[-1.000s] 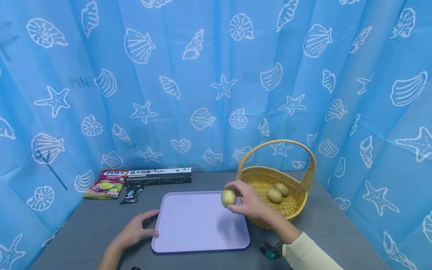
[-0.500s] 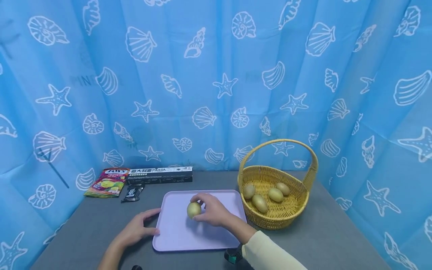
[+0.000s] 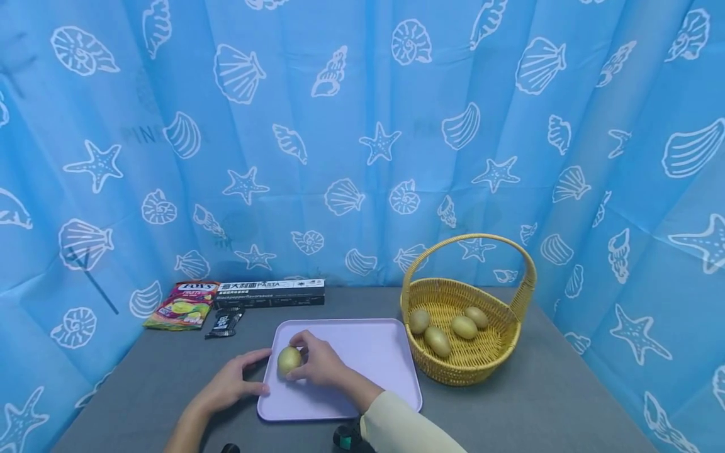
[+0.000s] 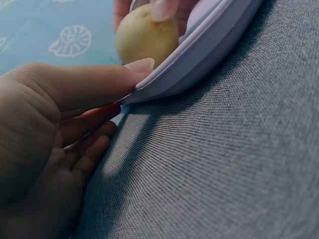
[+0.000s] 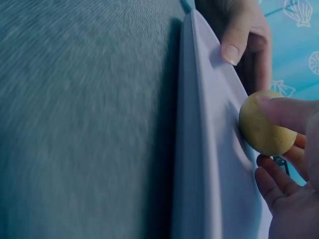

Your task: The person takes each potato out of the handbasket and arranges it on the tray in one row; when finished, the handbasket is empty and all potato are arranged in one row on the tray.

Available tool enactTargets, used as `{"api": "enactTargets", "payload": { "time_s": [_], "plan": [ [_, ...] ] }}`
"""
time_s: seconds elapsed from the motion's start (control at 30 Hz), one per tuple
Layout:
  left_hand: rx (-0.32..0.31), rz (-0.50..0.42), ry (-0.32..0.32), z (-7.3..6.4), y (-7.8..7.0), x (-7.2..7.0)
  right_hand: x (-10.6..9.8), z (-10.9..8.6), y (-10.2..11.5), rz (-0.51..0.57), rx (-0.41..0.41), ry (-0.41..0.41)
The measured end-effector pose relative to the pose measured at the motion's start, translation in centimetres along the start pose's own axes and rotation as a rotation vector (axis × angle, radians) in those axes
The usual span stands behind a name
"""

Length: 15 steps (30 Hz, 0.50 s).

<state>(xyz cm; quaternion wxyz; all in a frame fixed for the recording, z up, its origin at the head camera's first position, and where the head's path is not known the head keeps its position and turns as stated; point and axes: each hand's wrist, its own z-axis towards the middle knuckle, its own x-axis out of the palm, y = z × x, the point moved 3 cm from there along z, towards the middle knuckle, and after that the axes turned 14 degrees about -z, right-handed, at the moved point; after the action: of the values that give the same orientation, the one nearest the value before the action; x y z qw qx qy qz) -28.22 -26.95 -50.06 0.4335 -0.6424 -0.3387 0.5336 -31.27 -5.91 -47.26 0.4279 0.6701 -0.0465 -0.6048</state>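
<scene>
In the head view my right hand (image 3: 321, 363) holds a smooth yellow-green kiwi (image 3: 289, 361) low over the left part of a pale lilac tray (image 3: 368, 352). The right wrist view has my thumb on the side of this kiwi (image 5: 264, 124), with fingers behind it, close to the tray surface. My left hand (image 3: 231, 382) is at the tray's left edge. Its thumb lies over the rim in the left wrist view, the other fingers just outside and below. Several more kiwis (image 3: 437, 341) lie in a yellow wicker basket (image 3: 464, 376) at right.
At the back left a colourful sweets bag (image 3: 182, 306) lies beside a long black and white pasta box (image 3: 272, 294). A small black packet (image 3: 224, 323) is in front of them. Grey cloth (image 3: 498, 402) covers the table, and a blue shell-patterned curtain (image 3: 362, 157) hangs behind.
My right hand has carried the kiwi left from beside the basket across the tray, and lower. More kiwis in the basket are uncovered. My left hand has stayed at the tray's edge.
</scene>
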Motion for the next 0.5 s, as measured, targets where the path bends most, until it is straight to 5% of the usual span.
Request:
{"api": "enactTargets", "payload": {
  "time_s": [0.5],
  "plan": [
    [0.026,0.009,0.017,-0.3,-0.4,-0.1,1.7,0.6,0.3,0.042,-0.042,-0.031]
  ]
}}
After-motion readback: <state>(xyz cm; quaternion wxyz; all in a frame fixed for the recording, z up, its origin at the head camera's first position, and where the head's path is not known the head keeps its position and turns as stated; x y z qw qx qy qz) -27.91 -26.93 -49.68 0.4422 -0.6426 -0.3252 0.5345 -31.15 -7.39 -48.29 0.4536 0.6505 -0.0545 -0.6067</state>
